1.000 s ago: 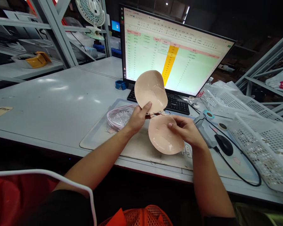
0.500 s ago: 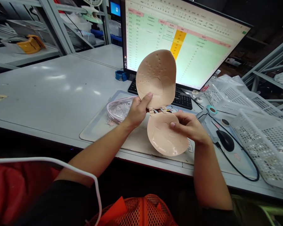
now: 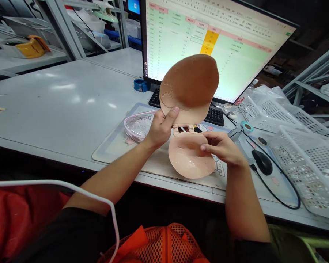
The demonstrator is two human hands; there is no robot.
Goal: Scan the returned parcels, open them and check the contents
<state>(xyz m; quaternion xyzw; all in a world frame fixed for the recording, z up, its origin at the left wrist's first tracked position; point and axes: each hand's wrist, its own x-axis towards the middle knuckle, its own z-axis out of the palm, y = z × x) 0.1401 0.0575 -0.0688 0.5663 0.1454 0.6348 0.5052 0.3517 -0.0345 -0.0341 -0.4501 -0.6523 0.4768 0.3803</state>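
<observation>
Beige 2-cup bra (image 3: 193,117) — above mat (image 3: 156,164) | left fingers (image 3: 171,115) pinch upper cup (image 3: 192,84) | right fingers (image 3: 210,148) pinch lower cup (image 3: 188,157)

Lit monitor (image 3: 175,44) behind black keyboard (image 3: 216,117)

Holding two beige bra cups (image 3: 192,117), joined by small clasps (image 3: 191,128), above a mat (image 3: 117,146) on the desk (image 3: 57,102); pinching the lower left edge of the upper cup (image 3: 190,87) in the left hand (image 3: 161,128) and the right side of the lower cup (image 3: 191,157) in the right hand (image 3: 222,148), with thumbs (image 3: 173,114) on the inner faces; hiding parts of a lit monitor (image 3: 175,40) and a black keyboard (image 3: 215,116) behind the upper cup; with a clear pouch (image 3: 138,126) beyond the left hand and a black mouse (image 3: 261,162) to the right.
</observation>
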